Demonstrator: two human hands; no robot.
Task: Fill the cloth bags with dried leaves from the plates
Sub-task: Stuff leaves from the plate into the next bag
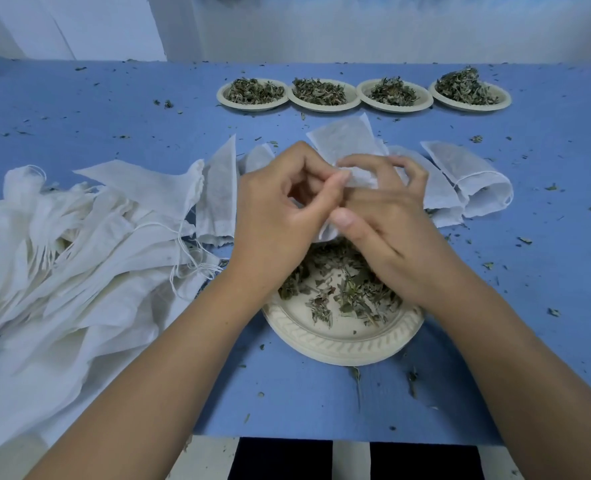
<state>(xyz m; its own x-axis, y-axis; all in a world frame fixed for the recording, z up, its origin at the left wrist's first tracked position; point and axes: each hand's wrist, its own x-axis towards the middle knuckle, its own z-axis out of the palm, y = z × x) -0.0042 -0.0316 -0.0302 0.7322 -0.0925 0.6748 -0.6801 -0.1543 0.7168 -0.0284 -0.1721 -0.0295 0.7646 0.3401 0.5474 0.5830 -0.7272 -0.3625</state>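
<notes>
A cream paper plate (342, 344) with a thin layer of dried leaves (349, 292) lies right in front of me. Above it both hands hold one small white cloth bag (360, 176). My left hand (280, 209) pinches the bag's edge between thumb and forefinger. My right hand (387, 216) grips the same bag with curled fingers, its thumb on the lower edge. Most of the bag is hidden behind my fingers. More flat cloth bags (342, 140) lie just beyond my hands.
Four plates heaped with dried leaves (252, 91) (323, 93) (394, 93) (469, 88) line the far side of the blue table (79, 109). A big pile of white drawstring bags (72, 244) fills the left. Another bag (474, 178) lies right. Leaf crumbs are scattered everywhere.
</notes>
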